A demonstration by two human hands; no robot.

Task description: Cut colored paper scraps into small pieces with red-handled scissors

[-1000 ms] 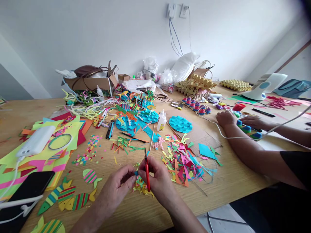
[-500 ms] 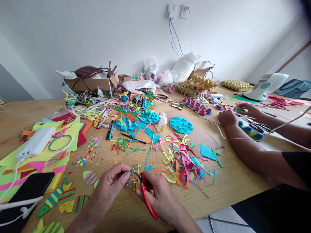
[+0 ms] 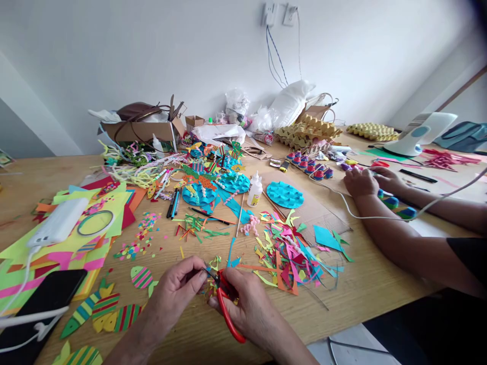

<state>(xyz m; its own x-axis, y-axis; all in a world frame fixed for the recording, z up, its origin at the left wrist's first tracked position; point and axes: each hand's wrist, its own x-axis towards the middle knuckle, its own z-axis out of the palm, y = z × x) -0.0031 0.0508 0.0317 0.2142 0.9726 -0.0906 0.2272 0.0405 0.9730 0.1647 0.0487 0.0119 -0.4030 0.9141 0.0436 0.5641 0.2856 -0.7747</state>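
Red-handled scissors are gripped in my right hand, their dark blades pointing left and looking nearly closed. My left hand pinches a small piece of paper at the blade tips, mostly hidden by the fingers. Below the blades lies a heap of tiny paper snippets. Striped paper fish rest on the table to the left of my left hand. To the right of the scissors spreads a pile of coloured paper scraps.
A glue bottle stands beside blue-painted egg-carton pieces. Coloured paper sheets, a power bank and a phone lie at left. At right, a co-worker's hands work near a painted egg-carton strip and a white cable.
The scissor blades have closed somewhat at my left fingertips, and the blue paper bit there shows less. The co-worker's hands have come closer together, and the scissors by them are less visible.
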